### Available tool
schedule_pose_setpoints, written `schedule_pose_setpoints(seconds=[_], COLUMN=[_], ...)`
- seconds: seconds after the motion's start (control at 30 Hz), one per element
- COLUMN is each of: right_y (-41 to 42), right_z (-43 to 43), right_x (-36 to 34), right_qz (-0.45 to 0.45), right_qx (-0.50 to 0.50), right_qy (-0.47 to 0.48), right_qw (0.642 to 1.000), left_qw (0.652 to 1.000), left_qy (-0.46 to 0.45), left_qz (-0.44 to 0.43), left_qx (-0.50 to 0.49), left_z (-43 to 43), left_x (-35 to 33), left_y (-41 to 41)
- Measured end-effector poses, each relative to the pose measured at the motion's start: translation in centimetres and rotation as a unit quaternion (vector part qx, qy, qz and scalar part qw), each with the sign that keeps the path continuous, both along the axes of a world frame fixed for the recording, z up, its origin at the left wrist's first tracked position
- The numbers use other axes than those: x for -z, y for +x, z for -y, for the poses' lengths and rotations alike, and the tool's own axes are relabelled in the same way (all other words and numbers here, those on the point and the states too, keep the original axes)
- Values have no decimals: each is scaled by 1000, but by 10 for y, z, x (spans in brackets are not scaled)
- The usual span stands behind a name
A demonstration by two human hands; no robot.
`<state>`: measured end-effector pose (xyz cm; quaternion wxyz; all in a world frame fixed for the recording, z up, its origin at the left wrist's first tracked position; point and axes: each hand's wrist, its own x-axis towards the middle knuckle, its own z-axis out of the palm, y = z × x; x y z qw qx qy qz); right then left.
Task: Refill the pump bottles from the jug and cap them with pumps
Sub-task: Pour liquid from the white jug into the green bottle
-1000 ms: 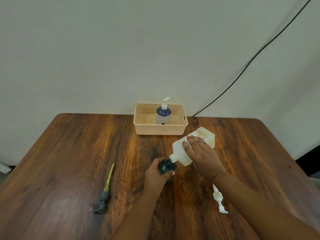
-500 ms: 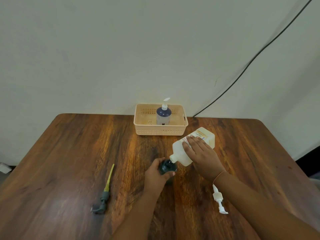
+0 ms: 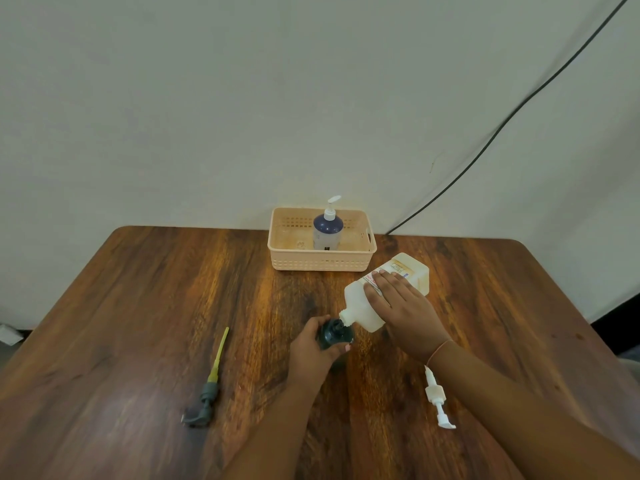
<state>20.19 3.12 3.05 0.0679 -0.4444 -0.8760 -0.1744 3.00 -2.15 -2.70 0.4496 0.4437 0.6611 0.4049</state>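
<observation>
My right hand (image 3: 403, 315) grips a white translucent jug (image 3: 360, 308), tipped down to the left so its spout rests at the mouth of a small dark bottle (image 3: 334, 336). My left hand (image 3: 310, 351) wraps around that dark bottle and holds it upright on the table. A grey pump with a yellow tube (image 3: 207, 386) lies on the table to the left. A white pump (image 3: 437, 398) lies to the right, near my right forearm. A blue-topped bottle with a white pump (image 3: 327, 230) fitted stands in the peach basket (image 3: 322, 263).
The wooden table (image 3: 138, 306) meets a pale wall at the back. A black cable (image 3: 502, 123) runs down the wall to the table's rear edge, right of the basket. The floor shows past the table's left and right edges.
</observation>
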Motion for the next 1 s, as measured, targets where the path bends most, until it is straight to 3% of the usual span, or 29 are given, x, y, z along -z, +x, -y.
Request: schedule_pose_setpoints(seconds=[0.57, 0.87, 1.0], right_y=[4, -2, -7], right_z=[1, 18, 31], right_x=[16, 40, 57], right_qz=[-45, -173, -266], right_qx=[4, 89, 171], right_qy=[19, -5, -65], right_qw=[999, 981, 947], left_qw=[1000, 1000, 999], left_qy=[6, 16, 26], left_qz=[-6, -25, -28], left_qx=[-3, 1, 3], left_z=[1, 0, 0], left_x=[1, 5, 7], left_y=[0, 0, -1])
